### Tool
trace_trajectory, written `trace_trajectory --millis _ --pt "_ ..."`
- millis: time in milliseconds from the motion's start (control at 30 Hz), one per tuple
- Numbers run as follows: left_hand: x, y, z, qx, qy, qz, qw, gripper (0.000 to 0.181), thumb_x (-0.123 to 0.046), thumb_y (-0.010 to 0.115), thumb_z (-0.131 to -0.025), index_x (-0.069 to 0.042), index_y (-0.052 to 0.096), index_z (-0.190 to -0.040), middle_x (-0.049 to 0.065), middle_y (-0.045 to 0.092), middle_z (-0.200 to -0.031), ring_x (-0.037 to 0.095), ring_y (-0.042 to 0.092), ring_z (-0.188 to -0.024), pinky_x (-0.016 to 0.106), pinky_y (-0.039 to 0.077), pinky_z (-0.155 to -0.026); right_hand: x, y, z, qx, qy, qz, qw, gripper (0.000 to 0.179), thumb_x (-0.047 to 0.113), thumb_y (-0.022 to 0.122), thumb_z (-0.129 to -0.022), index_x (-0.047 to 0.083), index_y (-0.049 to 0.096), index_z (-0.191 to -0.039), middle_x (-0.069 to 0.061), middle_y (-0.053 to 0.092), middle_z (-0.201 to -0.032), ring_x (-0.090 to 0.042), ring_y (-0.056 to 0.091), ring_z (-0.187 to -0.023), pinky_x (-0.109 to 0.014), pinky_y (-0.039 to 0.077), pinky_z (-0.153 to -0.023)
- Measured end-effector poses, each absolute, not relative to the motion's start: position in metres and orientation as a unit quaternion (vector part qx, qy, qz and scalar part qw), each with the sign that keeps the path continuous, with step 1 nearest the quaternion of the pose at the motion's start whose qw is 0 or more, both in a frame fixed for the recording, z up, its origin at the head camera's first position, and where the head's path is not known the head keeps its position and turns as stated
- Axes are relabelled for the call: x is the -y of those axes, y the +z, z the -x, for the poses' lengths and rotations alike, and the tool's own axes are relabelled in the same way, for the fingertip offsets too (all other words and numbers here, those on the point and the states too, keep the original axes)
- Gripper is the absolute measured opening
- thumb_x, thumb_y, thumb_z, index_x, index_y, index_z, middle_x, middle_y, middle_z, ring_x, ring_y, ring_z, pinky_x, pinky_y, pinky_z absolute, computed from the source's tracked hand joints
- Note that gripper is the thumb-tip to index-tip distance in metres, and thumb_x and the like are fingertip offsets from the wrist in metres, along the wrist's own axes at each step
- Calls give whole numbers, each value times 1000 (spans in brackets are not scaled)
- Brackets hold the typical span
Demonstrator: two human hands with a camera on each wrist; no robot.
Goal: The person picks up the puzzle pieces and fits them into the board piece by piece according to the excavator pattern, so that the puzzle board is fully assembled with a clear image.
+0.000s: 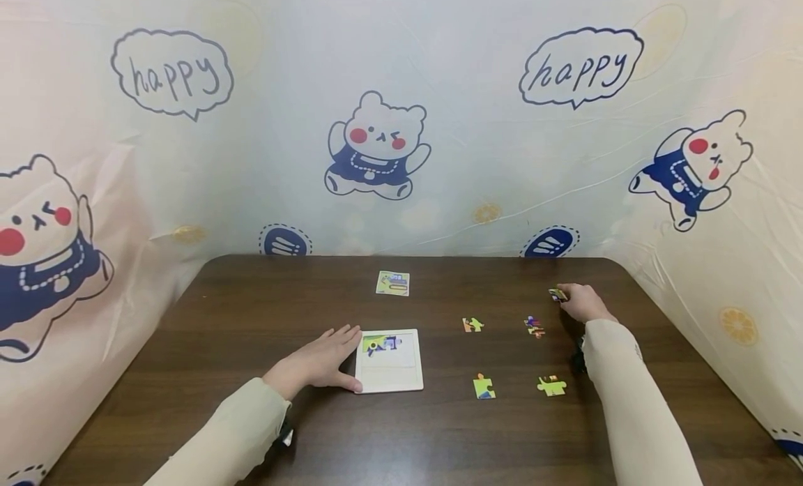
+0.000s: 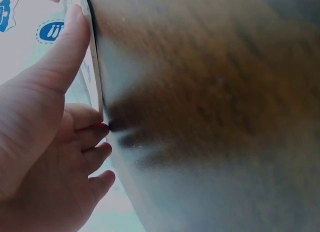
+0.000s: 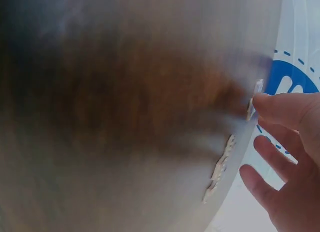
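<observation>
My left hand (image 1: 316,357) lies along the left side of a white square puzzle tray (image 1: 389,388), fingers extended at its upper corner and thumb at the lower one. In the left wrist view the thumb (image 2: 67,51) presses the tray's edge (image 2: 95,66). Joined green and purple pieces (image 1: 380,344) fill the tray's upper part. Far right, my right hand (image 1: 583,302) pinches a colourful puzzle piece (image 1: 556,295) at its fingertips, close over the table. Thumb and piece (image 3: 259,85) meet in the right wrist view, with the other fingers spread loosely below.
Between the hands lie loose pieces: an orange-green one (image 1: 473,325), a purple-red one (image 1: 534,326), a yellow-green one (image 1: 484,387) and a green one (image 1: 552,386). A square picture card (image 1: 392,283) lies behind the tray on the brown table (image 1: 282,291). A printed curtain (image 1: 470,137) hangs behind.
</observation>
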State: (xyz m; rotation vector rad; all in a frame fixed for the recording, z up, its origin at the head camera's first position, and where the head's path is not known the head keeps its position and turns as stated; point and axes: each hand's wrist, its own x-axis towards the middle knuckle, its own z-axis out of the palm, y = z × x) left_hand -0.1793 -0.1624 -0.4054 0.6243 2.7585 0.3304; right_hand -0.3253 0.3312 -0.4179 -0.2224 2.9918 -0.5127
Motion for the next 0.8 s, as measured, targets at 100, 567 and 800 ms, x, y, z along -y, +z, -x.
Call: trace_trajectory --millis 100,567,800 --pt "162 -406 180 -958 114 -219 147 96 -52 71 -72 2 32 -141 16 25 -147 31 17 -136 46 14 -108 -333 -420 325 -982 -164 76 61 45 0 54 -87 -11 43 -129 -37 43 -123 -49 44 -108 -61 33 -91" --pt "162 -407 180 -957 116 -216 152 96 -52 70 -72 2 31 -141 15 24 -148 31 16 -136 46 13 -108 -334 -421 325 -976 -181 106 52 32 3 58 -87 -15 55 -112 -32 54 -108 -43 51 -97 -58 38 -89" --pt "163 -406 179 -959 117 -210 151 97 -52 71 -72 1 30 -142 15 24 -148 31 16 -136 46 14 -108 -338 -419 325 -973 -186 119 62 27 -3 57 -83 -14 58 -108 -32 55 -107 -39 51 -90 -57 39 -87"
